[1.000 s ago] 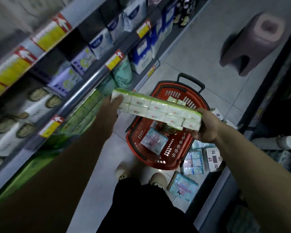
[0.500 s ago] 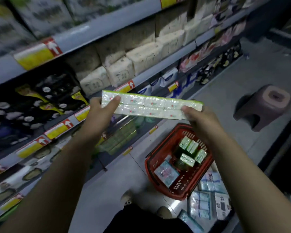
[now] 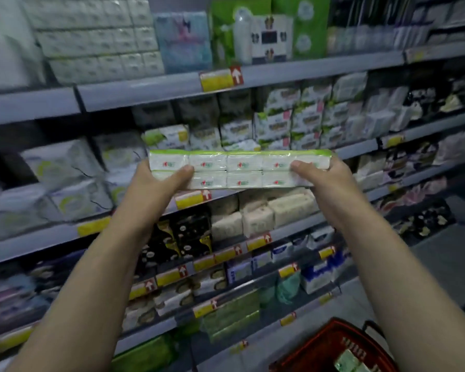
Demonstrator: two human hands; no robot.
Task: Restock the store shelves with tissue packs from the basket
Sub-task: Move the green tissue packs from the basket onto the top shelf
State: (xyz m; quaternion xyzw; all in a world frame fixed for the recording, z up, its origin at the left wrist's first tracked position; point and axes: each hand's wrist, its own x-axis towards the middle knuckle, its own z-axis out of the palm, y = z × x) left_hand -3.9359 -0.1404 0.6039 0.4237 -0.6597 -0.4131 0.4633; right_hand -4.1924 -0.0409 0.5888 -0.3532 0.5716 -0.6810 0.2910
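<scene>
Grey metal shelves [image 3: 145, 89] fill the view in stacked tiers, each front rail a straight, smooth lip carrying yellow price tags [image 3: 220, 79] with red arrow corners. Soft, plastic-wrapped paper goods are packed close along the rails, leaving little free room between rows. A strip of pale floor [image 3: 440, 253] shows at the right. The tissue pack [image 3: 242, 167] is held level in the air in front of the middle shelf, just off its rail. It is a long, flat block of small white packets in two rows under glossy clear film, with a green band along the top edge. The left grip [image 3: 156, 181] clasps its left end, thumb lying across the front face, and the right grip [image 3: 325, 178] clasps the right end the same way, so both are grasping the pack. Directly below it sit lumpy beige bundles [image 3: 263, 213]. The stock behind its left half is dim and hard to read. At the lower right, the red slotted plastic basket [image 3: 330, 342] stands on the floor near the bottom shelf, with a green packet [image 3: 349, 362] inside.
</scene>
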